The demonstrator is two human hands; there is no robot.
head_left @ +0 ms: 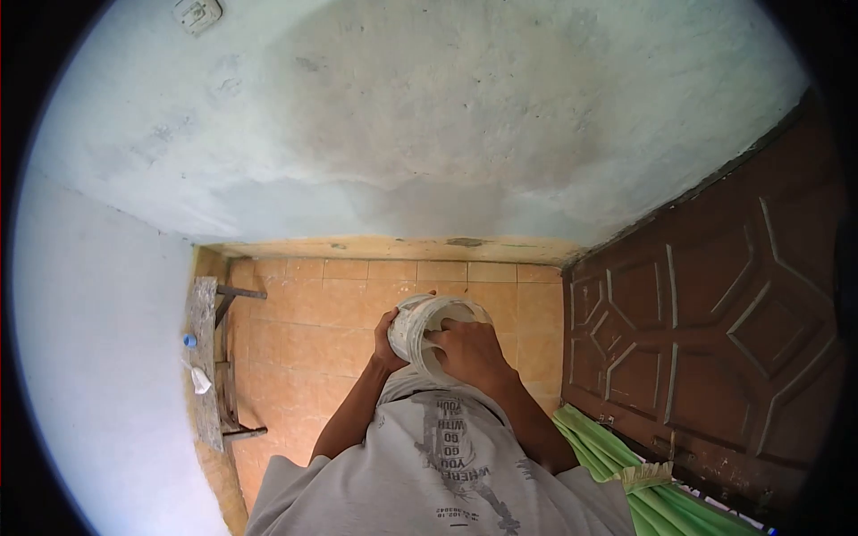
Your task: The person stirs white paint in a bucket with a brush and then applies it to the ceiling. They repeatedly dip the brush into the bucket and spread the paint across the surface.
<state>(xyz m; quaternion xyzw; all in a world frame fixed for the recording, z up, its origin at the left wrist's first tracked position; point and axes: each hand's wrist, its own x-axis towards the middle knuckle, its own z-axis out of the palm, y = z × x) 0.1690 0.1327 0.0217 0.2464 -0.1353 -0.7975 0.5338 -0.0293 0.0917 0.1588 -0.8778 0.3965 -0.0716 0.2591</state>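
Note:
A whitish bucket [411,331] is held tilted in front of my body, its open mouth turned to the right and toward me. My left hand [387,340] is wrapped round the bucket's left side. My right hand [471,352] reaches over the rim at the right, its fingers bent into the mouth. The fingertips are hidden inside, and I cannot make out what they hold. The wall [438,98] ahead has a large, darker grey patch on its pale surface.
A narrow wooden bench [206,402] stands at the left wall, bearing a blue item [189,340] and a white item [200,381]. A brown panelled door [697,330] and green curtain [617,456] are at the right. Orange tiles [295,339] cover the floor.

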